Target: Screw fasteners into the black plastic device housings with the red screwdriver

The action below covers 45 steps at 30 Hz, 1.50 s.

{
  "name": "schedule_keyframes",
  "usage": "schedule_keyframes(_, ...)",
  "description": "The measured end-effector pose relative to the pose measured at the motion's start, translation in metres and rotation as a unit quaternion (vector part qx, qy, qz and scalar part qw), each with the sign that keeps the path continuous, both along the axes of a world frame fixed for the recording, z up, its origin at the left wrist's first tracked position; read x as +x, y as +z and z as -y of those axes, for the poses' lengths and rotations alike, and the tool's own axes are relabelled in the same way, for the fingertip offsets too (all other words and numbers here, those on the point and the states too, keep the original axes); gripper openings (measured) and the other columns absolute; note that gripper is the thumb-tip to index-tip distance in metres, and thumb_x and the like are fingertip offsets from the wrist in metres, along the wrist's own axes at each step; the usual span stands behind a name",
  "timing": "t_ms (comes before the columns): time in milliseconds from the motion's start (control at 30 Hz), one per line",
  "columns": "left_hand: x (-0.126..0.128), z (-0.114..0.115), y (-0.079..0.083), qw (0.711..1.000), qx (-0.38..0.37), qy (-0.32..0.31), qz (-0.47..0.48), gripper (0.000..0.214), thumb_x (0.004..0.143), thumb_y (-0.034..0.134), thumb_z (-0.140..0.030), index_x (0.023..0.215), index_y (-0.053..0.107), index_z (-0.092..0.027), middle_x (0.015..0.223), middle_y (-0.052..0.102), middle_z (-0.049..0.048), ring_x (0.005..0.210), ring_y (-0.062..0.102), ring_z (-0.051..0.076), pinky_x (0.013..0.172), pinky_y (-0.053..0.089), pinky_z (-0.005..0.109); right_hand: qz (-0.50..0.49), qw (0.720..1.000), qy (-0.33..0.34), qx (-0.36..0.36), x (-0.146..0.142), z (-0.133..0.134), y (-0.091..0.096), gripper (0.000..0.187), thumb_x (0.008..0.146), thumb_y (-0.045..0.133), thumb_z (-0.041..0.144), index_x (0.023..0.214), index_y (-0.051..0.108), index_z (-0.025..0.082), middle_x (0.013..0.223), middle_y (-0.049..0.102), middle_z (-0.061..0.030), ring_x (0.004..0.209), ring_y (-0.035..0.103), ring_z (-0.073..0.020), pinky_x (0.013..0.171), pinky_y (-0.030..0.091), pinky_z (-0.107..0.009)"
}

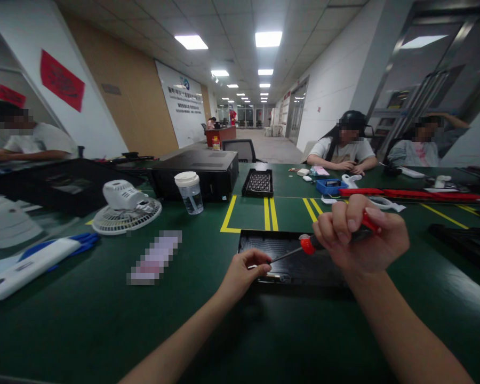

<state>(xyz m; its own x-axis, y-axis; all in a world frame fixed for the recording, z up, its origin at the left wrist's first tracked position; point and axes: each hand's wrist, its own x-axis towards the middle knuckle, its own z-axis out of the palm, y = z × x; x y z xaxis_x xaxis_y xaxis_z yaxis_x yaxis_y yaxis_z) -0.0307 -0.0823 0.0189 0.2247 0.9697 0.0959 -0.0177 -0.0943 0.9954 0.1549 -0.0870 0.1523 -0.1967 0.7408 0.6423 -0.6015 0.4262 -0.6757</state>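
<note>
Head view: right hand is gripping the red-handled screwdriver in a closed fist, and left hand is pinching shut at its tip, likely steadying a screw, though it's too small to confirm. Looks like a screw-seating step at the near edge of the black plastic panel. The panel is lying flat, ribbed and matte, on the green table mat; the next move is calling for a square tip and a pinned panel.

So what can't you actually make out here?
Head view only:
- Tip of the red-handled screwdriver, held by the right hand: hidden by the pinched left hand at the flat black plastic panel.
- Pink object on the green table: blurred out.
- Contents of the small black tray farther back: too small.
</note>
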Motion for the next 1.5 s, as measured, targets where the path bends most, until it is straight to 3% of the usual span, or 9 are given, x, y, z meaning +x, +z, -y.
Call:
schedule_keyframes(467, 0.000, 0.000, 0.003, 0.998, 0.016, -0.008, -0.057, 0.031, 0.063, 0.069, -0.023, 0.091, 0.059, -0.015, 0.080, 0.061, 0.0017, 0.076, 0.057, 0.013, 0.071, 0.046, 0.026, -0.004, 1.000, 0.016, 0.005, 0.002, -0.003, -0.001, 0.023, 0.074, 0.043, 0.029, 0.053, 0.046, 0.019, 0.042, 0.039, 0.0031, 0.034, 0.038, -0.0090, 0.034, 0.032, -0.022)
schedule_keyframes(633, -0.014, -0.005, 0.008, 0.985, 0.062, 0.034, -0.154, 0.028, 0.075, 0.058, -0.036, 0.094, 0.057, -0.016, 0.085, 0.063, 0.0040, 0.079, 0.059, 0.015, 0.069, 0.046, 0.025, -0.017, 0.999, 0.022, 0.025, 0.006, -0.007, -0.001, 0.023, 0.074, 0.043, 0.030, 0.055, 0.048, 0.018, 0.043, 0.040, 0.0028, 0.034, 0.038, -0.0093, 0.033, 0.030, -0.022)
schedule_keyframes(733, -0.028, -0.010, 0.009, 0.943, 0.104, 0.107, -0.298, 0.032, 0.084, 0.041, -0.043, 0.098, 0.056, -0.018, 0.084, 0.063, 0.0040, 0.075, 0.059, 0.014, 0.068, 0.045, 0.026, -0.018, 0.999, 0.010, 0.030, 0.009, -0.008, 0.000, 0.023, 0.074, 0.043, 0.029, 0.055, 0.048, 0.018, 0.044, 0.040, 0.0028, 0.034, 0.039, -0.0091, 0.034, 0.030, -0.022)
schedule_keyframes(833, -0.040, -0.015, 0.006, 0.842, 0.118, 0.204, -0.486, 0.036, 0.083, 0.042, -0.045, 0.109, 0.051, -0.022, 0.091, 0.062, 0.0057, 0.079, 0.059, 0.018, 0.069, 0.044, 0.028, -0.013, 0.999, -0.011, 0.033, 0.011, -0.009, 0.001, 0.023, 0.075, 0.045, 0.030, 0.055, 0.047, 0.018, 0.044, 0.040, 0.0031, 0.034, 0.038, -0.0088, 0.034, 0.030, -0.022)
schedule_keyframes(967, -0.047, -0.020, 0.000, 0.773, 0.060, 0.177, -0.606, 0.041, 0.084, 0.036, -0.048, 0.114, 0.049, -0.023, 0.092, 0.064, 0.0079, 0.082, 0.061, 0.021, 0.069, 0.045, 0.030, -0.018, 0.999, -0.031, 0.029, 0.012, -0.010, 0.000, 0.023, 0.074, 0.044, 0.030, 0.055, 0.047, 0.018, 0.043, 0.040, 0.0033, 0.033, 0.038, -0.0087, 0.034, 0.029, -0.022)
schedule_keyframes(1067, -0.047, -0.021, -0.006, 0.750, 0.024, 0.136, -0.647, 0.041, 0.085, 0.033, -0.050, 0.108, 0.054, -0.022, 0.091, 0.065, 0.0101, 0.084, 0.062, 0.022, 0.070, 0.045, 0.031, -0.025, 0.999, -0.029, 0.018, 0.011, -0.013, -0.002, 0.024, 0.074, 0.042, 0.028, 0.054, 0.047, 0.018, 0.043, 0.041, 0.0031, 0.033, 0.038, -0.0095, 0.034, 0.029, -0.023)
schedule_keyframes(1200, -0.044, -0.022, -0.010, 0.736, 0.032, 0.107, -0.667, 0.037, 0.086, 0.033, -0.046, 0.104, 0.056, -0.022, 0.089, 0.066, 0.0102, 0.082, 0.063, 0.024, 0.066, 0.046, 0.032, -0.025, 0.999, -0.020, 0.003, 0.006, -0.018, -0.007, 0.023, 0.074, 0.042, 0.027, 0.054, 0.047, 0.018, 0.044, 0.042, 0.0028, 0.033, 0.039, -0.0100, 0.034, 0.030, -0.023)
schedule_keyframes(1367, -0.040, -0.022, -0.013, 0.733, 0.050, 0.101, -0.671, 0.036, 0.087, 0.031, -0.043, 0.100, 0.056, -0.021, 0.087, 0.066, 0.0099, 0.081, 0.063, 0.024, 0.065, 0.047, 0.032, -0.023, 0.999, -0.011, -0.030, -0.009, -0.026, -0.020, 0.022, 0.076, 0.040, 0.029, 0.059, 0.048, 0.018, 0.049, 0.042, 0.0019, 0.040, 0.041, -0.0108, 0.039, 0.033, -0.024)
schedule_keyframes(1500, -0.038, -0.022, -0.013, 0.731, 0.046, 0.099, -0.673, 0.035, 0.087, 0.031, -0.042, 0.100, 0.055, -0.020, 0.088, 0.066, 0.0099, 0.082, 0.063, 0.023, 0.067, 0.046, 0.031, -0.006, 0.998, 0.039, -0.047, -0.023, -0.031, -0.036, 0.014, 0.072, 0.039, 0.026, 0.070, 0.049, 0.017, 0.062, 0.048, -0.0004, 0.051, 0.048, -0.0131, 0.049, 0.038, -0.028)
